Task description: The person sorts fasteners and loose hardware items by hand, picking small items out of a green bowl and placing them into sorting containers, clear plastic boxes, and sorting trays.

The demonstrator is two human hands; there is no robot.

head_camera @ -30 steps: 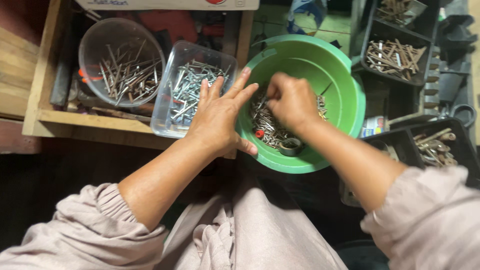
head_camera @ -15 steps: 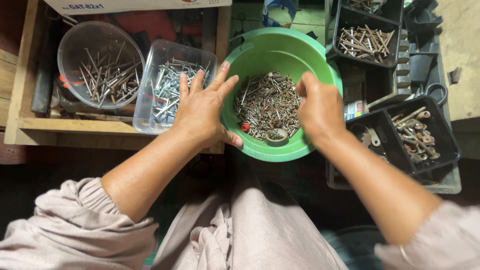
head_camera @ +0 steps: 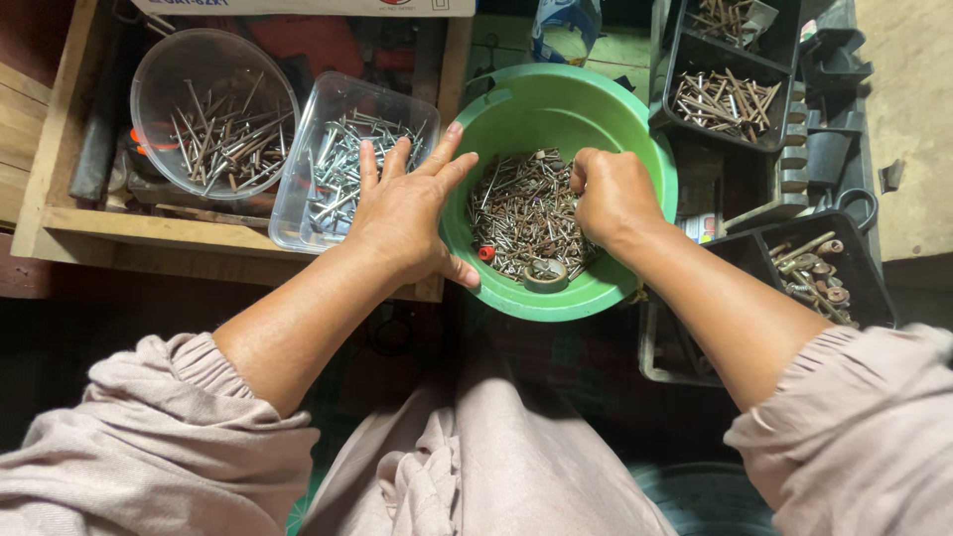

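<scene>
Head view: my left hand point(head_camera: 402, 213) lies flat, fingers spread, on the left rim of the round green plastic bowl point(head_camera: 635, 149), thumb hooked over the near edge. My right hand point(head_camera: 611, 194) is down inside the bowl, fingers curled together into the heap of rusty mixed nails and screws point(head_camera: 516, 213); can't tell what they pinch. Small red cap point(head_camera: 486, 253) and grey ring point(head_camera: 546, 273) sit at the heap's near edge. Clear rectangular tub of shiny nails point(head_camera: 338, 164) just left, touching my fingers. Round clear tub of nails point(head_camera: 213, 114) further left. Black trays of rusty hardware point(head_camera: 725, 99) right.
</scene>
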